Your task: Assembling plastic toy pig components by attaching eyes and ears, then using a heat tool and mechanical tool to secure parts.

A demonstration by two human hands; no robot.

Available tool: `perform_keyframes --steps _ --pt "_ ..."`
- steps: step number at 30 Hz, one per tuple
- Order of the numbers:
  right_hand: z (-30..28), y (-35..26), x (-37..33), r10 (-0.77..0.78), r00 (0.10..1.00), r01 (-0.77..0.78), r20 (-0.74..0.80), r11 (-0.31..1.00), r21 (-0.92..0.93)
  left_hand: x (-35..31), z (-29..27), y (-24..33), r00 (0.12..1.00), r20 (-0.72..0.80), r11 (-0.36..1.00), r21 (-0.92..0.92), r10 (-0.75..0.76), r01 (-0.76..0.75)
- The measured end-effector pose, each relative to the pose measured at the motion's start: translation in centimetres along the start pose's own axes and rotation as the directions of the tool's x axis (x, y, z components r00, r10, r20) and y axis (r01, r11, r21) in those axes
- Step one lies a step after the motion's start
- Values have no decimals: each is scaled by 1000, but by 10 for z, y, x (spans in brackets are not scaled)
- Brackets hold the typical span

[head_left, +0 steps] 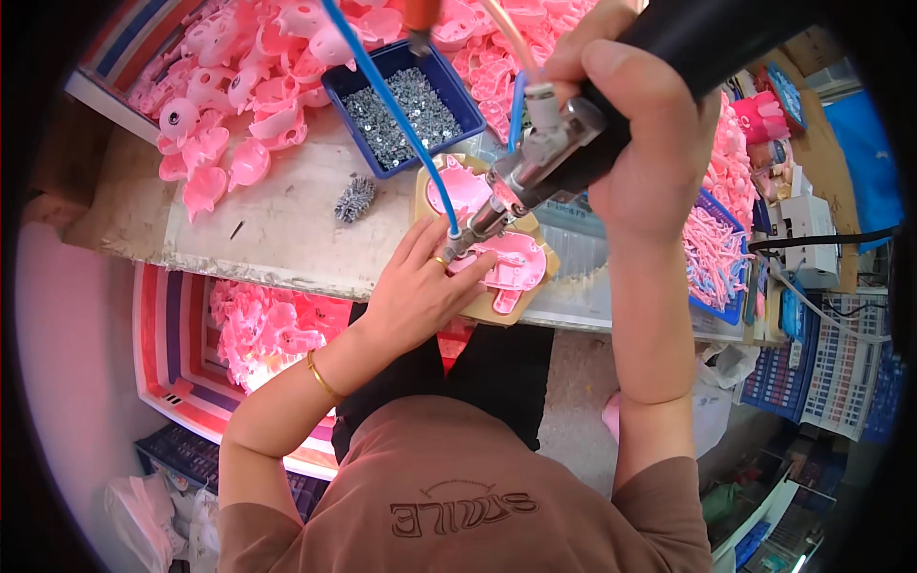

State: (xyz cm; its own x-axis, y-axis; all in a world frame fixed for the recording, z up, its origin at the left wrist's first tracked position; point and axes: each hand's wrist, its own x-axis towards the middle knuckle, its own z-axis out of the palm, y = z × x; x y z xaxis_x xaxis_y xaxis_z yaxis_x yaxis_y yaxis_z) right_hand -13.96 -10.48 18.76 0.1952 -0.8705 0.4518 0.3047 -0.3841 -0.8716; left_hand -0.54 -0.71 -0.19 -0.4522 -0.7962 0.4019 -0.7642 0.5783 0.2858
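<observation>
Right hand point(659, 129): wrapped firmly around the black power driver point(707, 48), well above the left.
Left hand point(411, 296): palm down, fingers slightly parted by the driver's nose; I can't tell if they pinch anything.
Pink shell point(525, 267): under the left fingertips, seated in the tan fixture point(506, 303) on the table point(287, 234).
Hidden: the driver's very tip and part of the shell, behind the fingers.
Cut off: the driver's rear end, at the dark rim.
Beyond: 1 blue tray point(355, 136) of small metal parts.
</observation>
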Motion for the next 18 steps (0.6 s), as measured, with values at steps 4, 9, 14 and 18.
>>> perform_keyframes --steps 4,9,14,18 --pt "10 2 -15 58 996 -62 -72 996 -62 1 0 1 1000 -15 999 -32 -13 12" --pt "3 13 -21 12 1000 -10 14 992 -129 -4 0 0 1000 10 999 -47 -22 23" --pt "0 18 -23 -207 978 200 -22 963 -179 -3 -2 1 1000 0 994 -109 -31 31" --pt "-20 -28 6 -76 985 62 -154 993 -97 2 -10 -3 997 -46 993 -94 66 -70"
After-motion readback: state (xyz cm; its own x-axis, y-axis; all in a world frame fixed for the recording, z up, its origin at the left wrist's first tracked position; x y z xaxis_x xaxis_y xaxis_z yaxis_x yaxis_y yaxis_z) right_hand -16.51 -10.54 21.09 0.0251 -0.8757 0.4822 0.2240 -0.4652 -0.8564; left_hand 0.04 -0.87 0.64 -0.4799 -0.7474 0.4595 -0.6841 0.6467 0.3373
